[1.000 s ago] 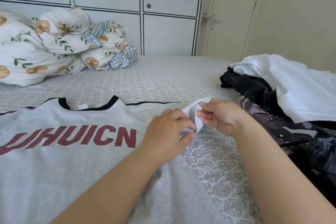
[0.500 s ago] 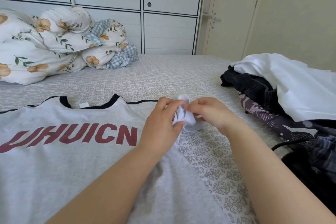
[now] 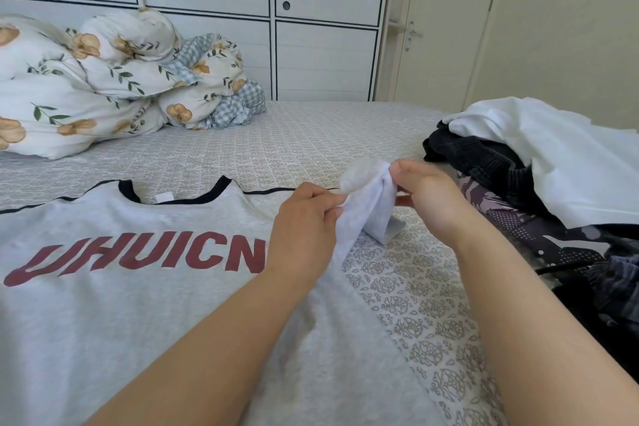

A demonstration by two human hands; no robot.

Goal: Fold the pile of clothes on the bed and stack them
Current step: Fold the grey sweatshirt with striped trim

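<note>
A grey T-shirt point(image 3: 103, 304) with red letters and a black collar lies flat on the bed, front up. Its right sleeve point(image 3: 370, 211) is lifted and bunched above the sheet. My left hand point(image 3: 304, 225) pinches the sleeve from the left. My right hand point(image 3: 428, 197) pinches its upper edge from the right. A pile of unfolded clothes point(image 3: 539, 190) sits at the right, with a white garment on top of dark and patterned ones.
A rolled floral duvet point(image 3: 103, 86) lies at the back left of the bed point(image 3: 311, 135). White cabinet doors point(image 3: 325, 38) stand behind the bed, and a door is at the back right. Patterned sheet shows between the shirt and the pile.
Both hands have raised the sleeve off the bed and pulled it out longer, where before it was a small bunch between the fingers. The shirt's body has stayed flat.
</note>
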